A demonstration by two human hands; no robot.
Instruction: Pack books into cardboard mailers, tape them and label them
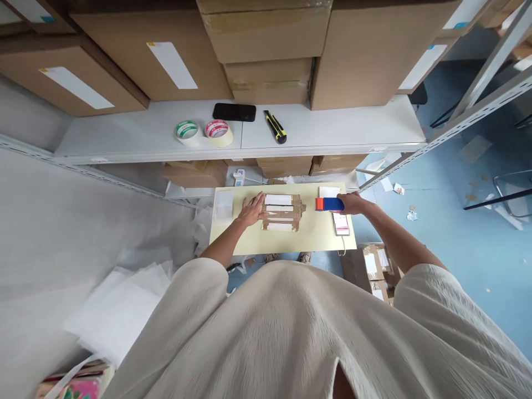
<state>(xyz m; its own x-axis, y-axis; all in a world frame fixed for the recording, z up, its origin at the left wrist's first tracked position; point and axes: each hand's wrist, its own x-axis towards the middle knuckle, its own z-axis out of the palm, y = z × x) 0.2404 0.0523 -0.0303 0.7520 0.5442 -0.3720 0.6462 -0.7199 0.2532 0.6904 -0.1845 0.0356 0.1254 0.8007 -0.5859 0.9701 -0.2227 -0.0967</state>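
Observation:
A small cardboard box (283, 213) wrapped in brown tape, with white label strips on top, lies on the pale yellow table (249, 242). My left hand (251, 209) rests against its left edge, fingers spread and touching it. To the right of the box, my right hand (351, 203) is closed round a blue and orange tape dispenser (331, 204), held apart from the box. Beneath and beside the dispenser are a white paper (328, 192) and a pink and white printed item (341, 223), partly covered.
Above the table, a grey shelf (332, 130) carries tape rolls (218, 131), a black phone (234, 112), a yellow utility knife (275, 127) and large cartons (266, 80). Packed boxes (376, 266) stand on the floor right; white foam sheets (120, 310) lie left. A metal upright (457, 113) rises at right.

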